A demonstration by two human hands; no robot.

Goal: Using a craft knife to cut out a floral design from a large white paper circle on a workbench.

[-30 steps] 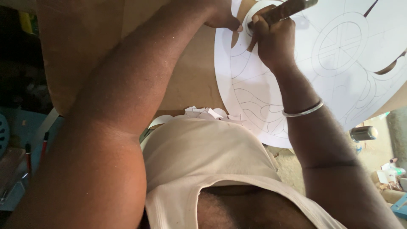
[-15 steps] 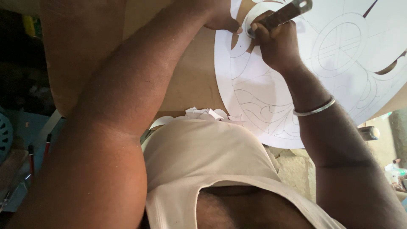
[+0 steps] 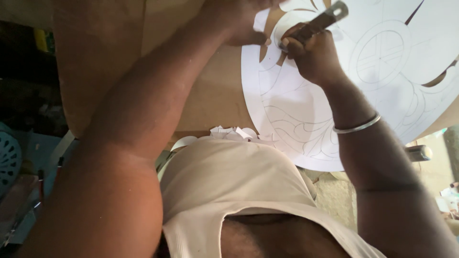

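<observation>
A large round white sheet [image 3: 296,110] with pencilled ornament lines and several cut-out openings lies on a brown board [image 3: 210,95]. My right hand [image 3: 313,55], with a metal bangle [image 3: 356,126] on its wrist, grips a metal-handled cutting knife [image 3: 325,19]. The knife's tip is hidden under my fingers at the sheet's upper left part. My left hand [image 3: 239,21] presses its fingertips on the sheet right beside the knife; it is partly cut off by the top edge.
Small white paper scraps [image 3: 234,133] lie at the board's near edge against my vest. A blue perforated plastic object [image 3: 7,162] sits at far left. A small metal cylinder [image 3: 420,153] lies beyond the sheet's right edge.
My right hand with the knife has shifted slightly along the cut line on the sheet. My left hand stays pressed beside it.
</observation>
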